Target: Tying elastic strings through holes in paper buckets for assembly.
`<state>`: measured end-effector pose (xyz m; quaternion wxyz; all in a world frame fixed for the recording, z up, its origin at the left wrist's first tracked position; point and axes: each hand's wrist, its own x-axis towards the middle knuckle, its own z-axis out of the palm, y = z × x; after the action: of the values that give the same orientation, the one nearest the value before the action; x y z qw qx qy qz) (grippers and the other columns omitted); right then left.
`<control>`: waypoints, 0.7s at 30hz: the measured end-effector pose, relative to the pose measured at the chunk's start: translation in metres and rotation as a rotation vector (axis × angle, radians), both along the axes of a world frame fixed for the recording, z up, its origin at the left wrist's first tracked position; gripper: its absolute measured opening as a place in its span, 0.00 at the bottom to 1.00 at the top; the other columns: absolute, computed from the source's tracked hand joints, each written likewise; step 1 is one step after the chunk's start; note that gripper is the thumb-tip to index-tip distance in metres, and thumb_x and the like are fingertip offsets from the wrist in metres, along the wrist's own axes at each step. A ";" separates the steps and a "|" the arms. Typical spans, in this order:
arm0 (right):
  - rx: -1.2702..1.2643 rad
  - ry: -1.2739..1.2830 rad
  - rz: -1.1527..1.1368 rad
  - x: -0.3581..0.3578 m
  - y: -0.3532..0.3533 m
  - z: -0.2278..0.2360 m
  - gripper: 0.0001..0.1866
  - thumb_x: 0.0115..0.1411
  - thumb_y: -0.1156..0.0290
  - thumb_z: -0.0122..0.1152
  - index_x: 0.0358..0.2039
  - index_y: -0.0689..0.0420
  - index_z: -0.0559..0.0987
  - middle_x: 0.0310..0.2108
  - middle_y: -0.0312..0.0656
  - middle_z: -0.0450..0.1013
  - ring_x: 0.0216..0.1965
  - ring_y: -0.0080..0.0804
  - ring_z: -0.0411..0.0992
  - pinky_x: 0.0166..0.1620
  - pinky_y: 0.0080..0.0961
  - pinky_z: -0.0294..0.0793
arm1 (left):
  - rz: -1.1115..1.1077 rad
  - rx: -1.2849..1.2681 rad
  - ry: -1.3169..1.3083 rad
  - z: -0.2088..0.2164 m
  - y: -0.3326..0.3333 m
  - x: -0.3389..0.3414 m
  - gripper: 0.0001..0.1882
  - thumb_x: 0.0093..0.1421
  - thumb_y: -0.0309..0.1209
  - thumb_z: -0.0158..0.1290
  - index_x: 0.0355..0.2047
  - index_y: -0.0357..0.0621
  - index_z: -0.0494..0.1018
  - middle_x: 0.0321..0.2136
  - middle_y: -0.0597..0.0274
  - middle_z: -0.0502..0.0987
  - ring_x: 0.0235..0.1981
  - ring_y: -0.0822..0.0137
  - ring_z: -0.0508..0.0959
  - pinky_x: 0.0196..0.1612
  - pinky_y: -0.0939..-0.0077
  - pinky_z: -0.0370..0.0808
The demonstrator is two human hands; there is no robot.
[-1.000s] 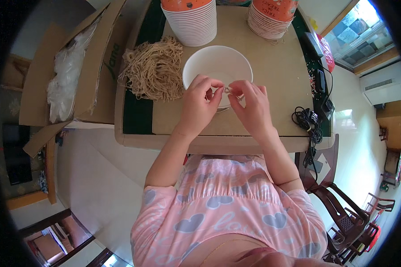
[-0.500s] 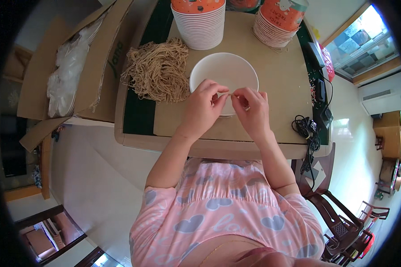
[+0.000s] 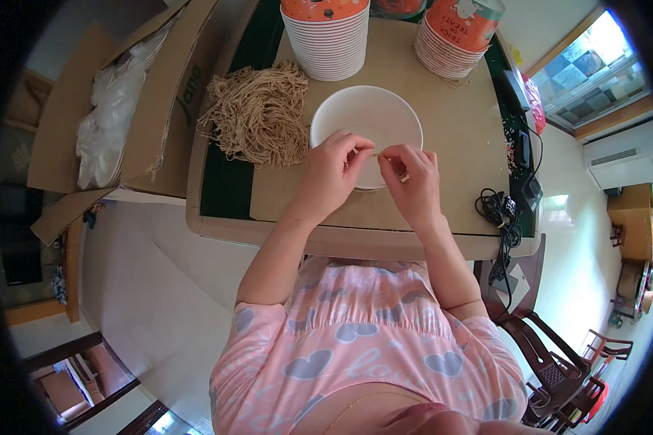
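Observation:
My left hand [image 3: 338, 170] and my right hand [image 3: 411, 177] meet above the near side of a white paper bucket [image 3: 366, 112], whose open mouth faces up. Both pinch with thumb and forefinger. A short bit of thin tan cord [image 3: 375, 154] shows between the fingertips; the rest of it is hidden by my fingers. Left of the bucket lies a loose, tangled heap of tan cord [image 3: 257, 116], touched by neither hand.
Behind stands a tall stack of white and orange paper buckets [image 3: 326, 43]; a second stack [image 3: 453, 43] is at the back right. An open cardboard box [image 3: 163, 109] with clear plastic bags [image 3: 112, 119] is at left. Black cables [image 3: 500, 210] hang over the table's right edge.
My fingertips have moved slightly apart, with a bit more cord showing between them. The bucket sits almost where it was.

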<state>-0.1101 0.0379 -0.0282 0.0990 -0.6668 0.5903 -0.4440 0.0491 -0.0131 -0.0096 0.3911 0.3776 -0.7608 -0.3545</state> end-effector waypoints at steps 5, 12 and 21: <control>0.006 -0.009 -0.002 0.000 0.001 0.001 0.04 0.54 0.73 0.63 0.30 0.53 0.76 0.22 0.33 0.72 0.23 0.27 0.69 0.39 0.27 0.61 | -0.034 -0.004 -0.021 0.001 0.001 0.000 0.05 0.59 0.23 0.55 0.36 0.38 0.76 0.29 0.59 0.77 0.26 0.71 0.77 0.29 0.79 0.73; 0.011 -0.022 0.011 -0.002 0.002 0.001 0.04 0.55 0.72 0.63 0.30 0.53 0.76 0.23 0.33 0.73 0.23 0.26 0.71 0.40 0.26 0.61 | 0.003 0.085 0.060 -0.002 0.000 -0.001 0.04 0.59 0.23 0.55 0.35 0.38 0.76 0.29 0.63 0.78 0.24 0.75 0.75 0.28 0.81 0.72; 0.012 -0.022 0.005 -0.002 0.004 0.002 0.04 0.55 0.72 0.63 0.30 0.53 0.77 0.23 0.33 0.73 0.23 0.27 0.71 0.40 0.27 0.61 | -0.005 0.009 -0.019 0.004 0.002 0.001 0.06 0.57 0.22 0.57 0.36 0.39 0.77 0.29 0.62 0.78 0.26 0.74 0.78 0.29 0.81 0.73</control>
<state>-0.1126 0.0415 -0.0267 0.1108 -0.6628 0.5902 -0.4474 0.0501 -0.0113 -0.0059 0.3815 0.3808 -0.7637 -0.3552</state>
